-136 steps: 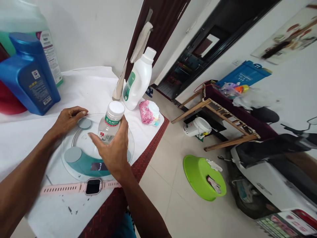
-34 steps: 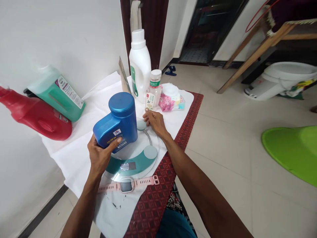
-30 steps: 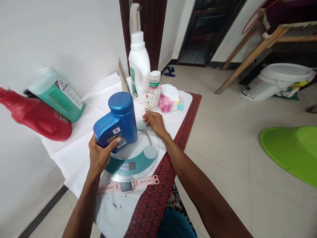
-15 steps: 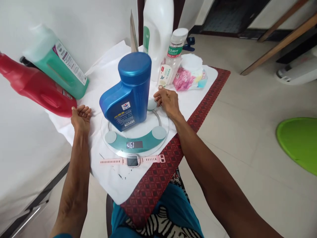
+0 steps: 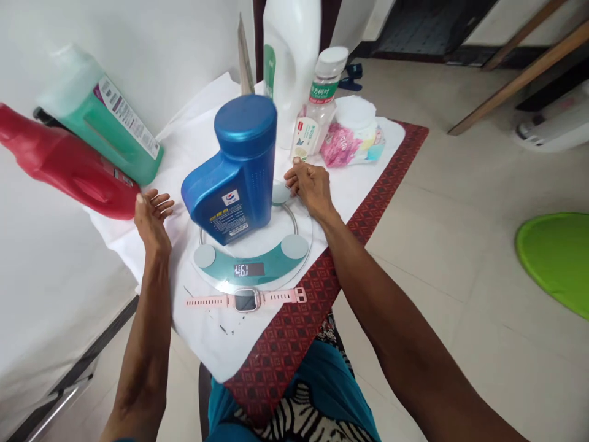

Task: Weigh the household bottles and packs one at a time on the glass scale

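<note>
A blue plastic jug with a round cap stands upright on a round glass scale, whose lit display shows digits. My left hand is beside the red bottle's base, left of the scale, palm turned inward and fingers apart, holding nothing. At the scale's right rear edge is my right hand, its fingers loosely bent, with no object visible in them. A pink-strapped smartwatch lies stretched out in front of the scale.
On the left lean a red bottle and a green-filled jug. Behind the scale stand a white jug, a clear bottle and a colourful pack. A red patterned cloth edges the table. A green round object is at right.
My left hand has turned slightly and its fingers have spread further, shifting a little to the right. My right hand, the jug and the scale stay in place; the view has shifted slightly.
</note>
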Demonstrator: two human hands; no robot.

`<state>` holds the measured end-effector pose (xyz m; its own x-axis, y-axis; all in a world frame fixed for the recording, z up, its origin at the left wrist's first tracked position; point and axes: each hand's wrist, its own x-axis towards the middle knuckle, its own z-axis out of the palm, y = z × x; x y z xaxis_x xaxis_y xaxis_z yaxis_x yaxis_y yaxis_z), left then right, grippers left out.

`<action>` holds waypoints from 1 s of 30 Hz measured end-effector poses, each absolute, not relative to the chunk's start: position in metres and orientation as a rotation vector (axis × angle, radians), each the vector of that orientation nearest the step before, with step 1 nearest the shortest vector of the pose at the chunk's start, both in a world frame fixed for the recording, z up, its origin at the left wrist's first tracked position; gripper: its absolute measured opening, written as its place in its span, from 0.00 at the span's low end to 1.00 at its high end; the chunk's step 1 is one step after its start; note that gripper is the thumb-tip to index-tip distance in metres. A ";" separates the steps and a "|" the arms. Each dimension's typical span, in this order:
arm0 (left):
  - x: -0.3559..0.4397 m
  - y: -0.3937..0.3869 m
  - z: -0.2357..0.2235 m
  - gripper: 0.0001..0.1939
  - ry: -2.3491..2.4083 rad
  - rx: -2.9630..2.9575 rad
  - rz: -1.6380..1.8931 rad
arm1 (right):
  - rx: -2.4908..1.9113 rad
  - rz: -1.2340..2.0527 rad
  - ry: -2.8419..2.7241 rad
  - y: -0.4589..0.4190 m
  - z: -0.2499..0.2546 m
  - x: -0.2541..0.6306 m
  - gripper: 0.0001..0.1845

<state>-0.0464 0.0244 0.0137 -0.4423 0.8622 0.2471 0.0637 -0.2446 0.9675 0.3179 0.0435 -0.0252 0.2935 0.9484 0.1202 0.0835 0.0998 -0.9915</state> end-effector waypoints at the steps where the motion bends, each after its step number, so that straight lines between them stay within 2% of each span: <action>1: -0.035 0.013 0.022 0.44 1.356 1.280 1.753 | -1.304 0.871 -1.088 0.044 -0.024 0.318 0.45; 5: 0.010 -0.030 0.053 0.49 1.217 1.716 1.520 | -1.290 0.861 -1.132 0.044 -0.020 0.318 0.49; 8: 0.033 -0.045 0.067 0.45 1.439 1.683 1.370 | -1.308 0.853 -1.146 0.044 -0.017 0.319 0.49; 12: 0.050 -0.035 0.075 0.36 1.529 1.500 1.473 | -1.354 0.871 -1.189 0.042 -0.012 0.320 0.46; 18: 0.075 0.035 0.096 0.27 1.192 1.471 1.776 | -1.345 0.857 -1.212 0.044 -0.014 0.320 0.37; 21: 0.092 0.087 0.100 0.30 1.019 1.481 1.787 | -1.339 0.855 -1.210 0.045 -0.017 0.320 0.35; 24: 0.105 0.131 0.093 0.34 0.992 1.467 1.729 | -1.334 0.845 -1.219 0.045 -0.018 0.320 0.37; 30: 0.122 0.171 0.066 0.40 0.985 1.416 1.631 | -1.350 0.858 -1.212 0.046 -0.019 0.320 0.39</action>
<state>0.1217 0.1708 0.0662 -0.1076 0.9028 0.4164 -0.0521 -0.4234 0.9044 0.3202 0.0458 -0.0192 0.2213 0.9653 0.1385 0.1899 0.0967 -0.9770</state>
